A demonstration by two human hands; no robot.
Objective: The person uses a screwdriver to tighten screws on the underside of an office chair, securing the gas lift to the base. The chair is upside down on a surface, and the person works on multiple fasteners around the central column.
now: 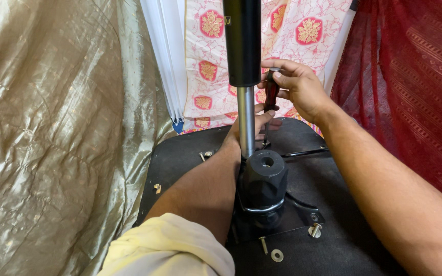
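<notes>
My right hand (295,87) grips the dark red handle of a screwdriver (270,94), held upright with its shaft pointing down at the far side of a black metal mounting plate (295,214). My left hand (254,122) reaches behind a gas lift cylinder (245,76), its fingers at the screwdriver's shaft near the tip. The cylinder, black above and silver below, rises from a black knob-shaped housing (264,176) on the plate. All of this sits on the black underside of a chair seat (180,158). A pale yellow sleeve (167,250) covers my left upper arm.
Loose bolts (263,244) and a washer (277,255) lie on the seat near the plate's front, with more bolts at the left (205,155) (157,188) and one at the right corner (314,231). Shiny olive fabric (52,128) hangs left, floral cloth (292,30) behind, red fabric (410,76) right.
</notes>
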